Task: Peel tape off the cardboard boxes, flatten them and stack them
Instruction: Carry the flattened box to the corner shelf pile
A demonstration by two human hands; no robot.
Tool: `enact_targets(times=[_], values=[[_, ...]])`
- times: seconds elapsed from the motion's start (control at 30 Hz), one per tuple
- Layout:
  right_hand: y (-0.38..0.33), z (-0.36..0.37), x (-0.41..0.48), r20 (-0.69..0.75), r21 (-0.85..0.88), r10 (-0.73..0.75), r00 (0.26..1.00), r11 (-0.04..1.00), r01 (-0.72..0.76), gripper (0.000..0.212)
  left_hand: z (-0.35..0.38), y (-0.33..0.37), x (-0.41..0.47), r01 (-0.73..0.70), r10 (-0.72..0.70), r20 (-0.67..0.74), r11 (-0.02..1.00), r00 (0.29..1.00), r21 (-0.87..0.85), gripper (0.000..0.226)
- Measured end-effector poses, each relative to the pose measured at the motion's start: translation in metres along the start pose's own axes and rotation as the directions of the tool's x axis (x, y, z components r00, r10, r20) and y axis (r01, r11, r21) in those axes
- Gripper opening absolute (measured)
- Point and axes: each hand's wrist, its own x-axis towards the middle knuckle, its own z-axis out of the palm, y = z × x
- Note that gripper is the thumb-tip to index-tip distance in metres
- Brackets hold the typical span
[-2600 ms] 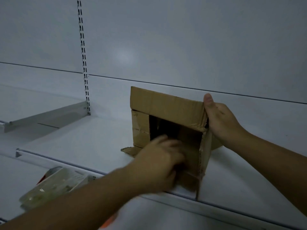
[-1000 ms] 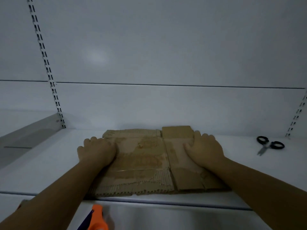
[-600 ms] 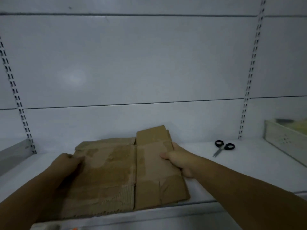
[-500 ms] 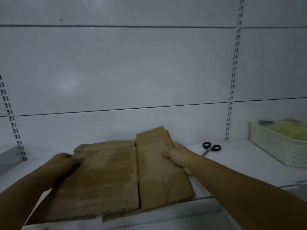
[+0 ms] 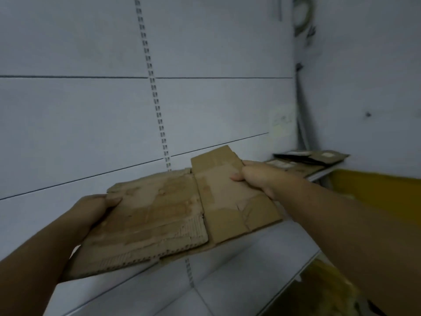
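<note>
We hold the flattened cardboard box (image 5: 164,215) above the white shelf (image 5: 262,254), forearms stretched forward.
Our left hand (image 5: 95,208) pinches its left edge and our right hand (image 5: 257,176) its right edge, thumbs on top; the fingers beneath are hidden. A blurred stack of flattened boxes (image 5: 305,163) lies at the shelf's far right end.

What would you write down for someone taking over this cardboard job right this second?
Left hand: grips the flattened box at its left edge.
Right hand: grips the box's right edge, thumb on top.
The box seems lifted off the white shelf. A pile of flat cardboard lies further right.
Done: this box is flat.
Left: probably carry it right and lay it on that pile. Whether more boxes wait is not in view.
</note>
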Motion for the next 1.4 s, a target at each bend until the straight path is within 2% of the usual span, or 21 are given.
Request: enact_targets(times=[0.17, 0.33, 0.57, 0.67, 0.73, 0.77, 0.8, 0.87, 1.0, 1.07, 1.13, 1.27, 1.4], values=[[0.027, -0.116, -0.022, -0.174, 0.027, 0.125, 0.977, 0.992, -0.122, 0.042, 0.115, 0.055, 0.011, -0.091, 0.096, 0.177, 0.995, 0.980, -0.034, 0.020], [0.052, -0.201, -0.044, -0.387, 0.000, 0.148, 0.910, 0.987, -0.160, 0.038, 0.222, 0.093, 0.020, -0.179, 0.217, 0.361, 0.974, 0.907, -0.135, 0.013], [0.073, -0.278, -0.072, -0.601, -0.023, 0.173, 0.780, 0.972, -0.233, 0.030, 0.357, 0.118, 0.039, -0.120, 0.241, 0.595, 0.964, 0.767, -0.236, 0.020], [0.093, -0.298, -0.070, -0.688, -0.029, 0.155, 0.709, 0.970, -0.240, 0.031, 0.405, 0.120, 0.048, -0.128, 0.266, 0.644, 0.959, 0.717, -0.254, 0.037], [0.105, -0.306, -0.066, -0.729, -0.016, 0.144, 0.669, 0.974, -0.226, 0.032, 0.428, 0.119, 0.051, -0.124, 0.272, 0.648, 0.956, 0.712, -0.265, 0.021], [0.112, -0.312, -0.062, -0.741, -0.007, 0.146, 0.655, 0.974, -0.224, 0.033, 0.443, 0.117, 0.053, -0.105, 0.256, 0.656, 0.960, 0.709, -0.261, 0.022], [0.118, -0.319, -0.058, -0.747, 0.000, 0.148, 0.648, 0.975, -0.223, 0.033, 0.454, 0.116, 0.053, -0.084, 0.230, 0.663, 0.966, 0.712, -0.245, 0.033], [0.127, -0.336, -0.047, -0.741, 0.008, 0.146, 0.656, 0.978, -0.210, 0.032, 0.475, 0.118, 0.056, -0.037, 0.190, 0.671, 0.971, 0.717, -0.235, 0.051], [0.139, -0.379, -0.019, -0.693, -0.006, 0.117, 0.711, 0.986, -0.168, 0.033, 0.507, 0.125, 0.074, 0.033, 0.147, 0.681, 0.969, 0.718, -0.244, 0.062], [0.142, -0.401, -0.001, -0.650, -0.010, 0.099, 0.753, 0.990, -0.139, 0.032, 0.520, 0.132, 0.079, 0.037, 0.136, 0.651, 0.969, 0.746, -0.245, 0.057], [0.146, -0.423, 0.019, -0.611, -0.004, 0.089, 0.787, 0.993, -0.115, 0.032, 0.531, 0.143, 0.080, 0.024, 0.146, 0.625, 0.966, 0.766, -0.256, 0.042], [0.152, -0.456, 0.069, -0.516, 0.024, 0.066, 0.854, 0.998, -0.063, 0.038, 0.546, 0.152, 0.089, 0.010, 0.122, 0.578, 0.976, 0.807, -0.219, 0.035], [0.156, -0.471, 0.125, -0.423, 0.089, 0.052, 0.905, 0.996, -0.016, 0.040, 0.543, 0.147, 0.112, 0.139, -0.045, 0.628, 0.985, 0.777, -0.101, 0.043]])
